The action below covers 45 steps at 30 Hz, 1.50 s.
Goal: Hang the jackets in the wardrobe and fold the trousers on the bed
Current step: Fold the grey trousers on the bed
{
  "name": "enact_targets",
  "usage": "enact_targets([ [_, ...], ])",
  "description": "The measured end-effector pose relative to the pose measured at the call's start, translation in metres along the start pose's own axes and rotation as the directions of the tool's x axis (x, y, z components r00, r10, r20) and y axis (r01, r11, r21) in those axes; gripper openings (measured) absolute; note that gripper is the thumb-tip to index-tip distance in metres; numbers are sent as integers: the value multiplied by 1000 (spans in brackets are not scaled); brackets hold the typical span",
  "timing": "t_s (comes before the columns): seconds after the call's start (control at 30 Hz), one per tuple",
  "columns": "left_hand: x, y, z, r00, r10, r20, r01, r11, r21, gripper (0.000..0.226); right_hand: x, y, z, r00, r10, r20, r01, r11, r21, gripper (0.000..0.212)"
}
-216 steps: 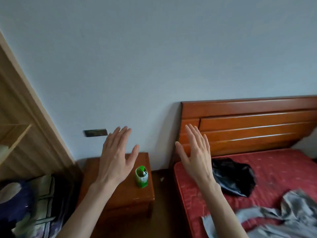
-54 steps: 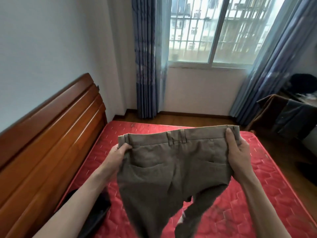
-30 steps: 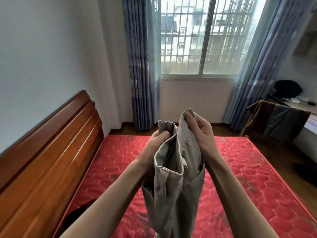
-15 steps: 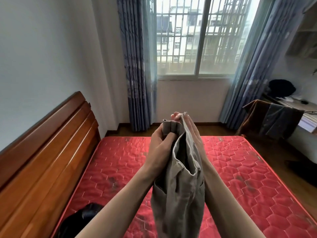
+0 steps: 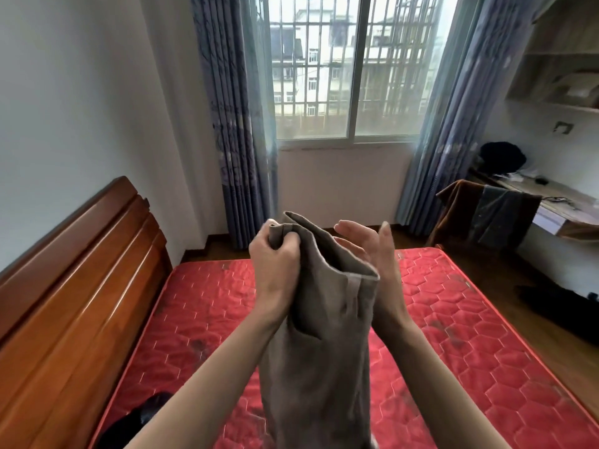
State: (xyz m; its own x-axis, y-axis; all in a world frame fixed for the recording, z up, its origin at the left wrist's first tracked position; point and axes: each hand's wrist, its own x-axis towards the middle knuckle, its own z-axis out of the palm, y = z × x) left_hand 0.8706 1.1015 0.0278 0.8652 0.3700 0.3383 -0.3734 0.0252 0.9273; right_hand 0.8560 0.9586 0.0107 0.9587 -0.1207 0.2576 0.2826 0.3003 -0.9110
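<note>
Grey-brown trousers (image 5: 321, 345) hang doubled lengthwise above the red mattress of the bed (image 5: 470, 351). My left hand (image 5: 275, 264) grips the bunched waistband ends at the top. My right hand (image 5: 372, 254) is behind the trousers with straight, spread fingers and does not grip the cloth. The trouser legs drop out of view at the bottom edge. A dark garment (image 5: 139, 422) lies on the mattress at the lower left, partly hidden by my left forearm.
A wooden headboard (image 5: 74, 286) runs along the left. Blue curtains (image 5: 236, 124) frame a barred window ahead. At the right, a chair draped with brown and grey clothes (image 5: 486, 215) stands by a desk (image 5: 557, 202) under shelves.
My right hand has let go of the waistband and opened beside the trousers. My left hand now holds both waistband ends alone. The trousers were spread wide earlier and are now doubled.
</note>
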Motion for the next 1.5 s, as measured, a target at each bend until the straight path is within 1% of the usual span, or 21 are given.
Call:
enact_targets([
  [0.07, 13, -1, -3, 996, -2, -84, 3, 1000, 15, 16, -12, -4, -13, 988, -50, 144, 58, 997, -46, 89],
  [0.1, 19, -2, -4, 994, -1, -111, 5, 1000, 29, 17, -21, -8, -15, 980, -82, 183, 103, 989, -109, 87],
  [0.17, 27, 0, -6, 992, 9, -125, -2, 998, 56, 15, -26, -8, -16, 961, -146, 234, 208, 940, -269, 63],
  [0.2, 29, 0, -7, 993, 16, -113, -9, 998, 63, 14, -23, -4, -16, 961, -165, 223, 235, 911, -340, 54],
  [0.27, 31, 0, -10, 998, 26, -52, -21, 995, 97, 9, -11, 8, -18, 968, -213, 136, 252, 855, -454, 40],
  [0.37, 35, -3, -17, 998, -7, 55, -3, 983, 182, 5, 9, 14, -24, 969, -239, 58, 235, 828, -510, 19],
  [0.43, 40, -2, -21, 992, -80, 97, 63, 984, 165, 23, 23, 9, -27, 965, -248, 81, 254, 822, -510, 16],
  [0.47, 44, -2, -25, 983, -128, 134, 114, 987, 113, 32, 28, 4, -26, 964, -246, 102, 264, 828, -495, 17],
  [0.53, 55, -1, -35, 935, -232, 270, 243, 970, -8, 42, 38, -6, -25, 965, -231, 126, 263, 858, -441, 20],
  [0.6, 65, 1, -47, 856, -284, 431, 325, 945, -23, 32, 47, -13, -24, 974, -194, 115, 223, 894, -387, 22],
  [0.67, 70, 4, -53, 825, -274, 494, 309, 951, 11, 22, 52, -20, -23, 987, -120, 102, 147, 938, -314, 26],
  [0.73, 72, 4, -50, 826, -249, 505, 306, 951, -32, 21, 55, -25, -24, 988, 7, 157, 39, 958, -286, 33],
  [0.8, 72, 2, -44, 828, -225, 514, 306, 949, -78, 22, 57, -24, -27, 946, 141, 293, -26, 932, -362, 39],
  [0.87, 73, -3, -38, 836, -205, 509, 285, 955, -84, 21, 59, -19, -27, 913, 219, 344, -54, 901, -431, 40],
  [0.97, 77, -10, -35, 843, -176, 509, 225, 974, -35, 19, 69, -6, -29, 929, 180, 323, -15, 891, -453, 42],
  [1.03, 84, -11, -37, 817, -193, 543, 203, 978, 42, 24, 76, 2, -29, 929, 144, 340, 28, 891, -453, 42],
  [1.1, 94, -12, -42, 779, -243, 577, 197, 970, 143, 35, 85, 10, -27, 927, 129, 352, 55, 882, -468, 40],
  [1.17, 108, -17, -47, 767, -279, 578, 185, 959, 216, 33, 96, 17, -23, 928, 119, 354, 82, 860, -503, 37],
  [1.33, 149, -31, -44, 833, -241, 498, 133, 961, 241, 20, 137, 26, -6, 947, 119, 297, 55, 854, -518, 34],
  [1.4, 173, -38, -38, 866, -199, 459, 73, 958, 277, 20, 170, 23, 1, 930, 172, 324, 70, 784, -616, 30],
  [1.5, 215, -37, -25, 903, -108, 415, -33, 947, 319, 22, 231, 9, 20, 907, 168, 386, 230, 568, -790, 24],
])
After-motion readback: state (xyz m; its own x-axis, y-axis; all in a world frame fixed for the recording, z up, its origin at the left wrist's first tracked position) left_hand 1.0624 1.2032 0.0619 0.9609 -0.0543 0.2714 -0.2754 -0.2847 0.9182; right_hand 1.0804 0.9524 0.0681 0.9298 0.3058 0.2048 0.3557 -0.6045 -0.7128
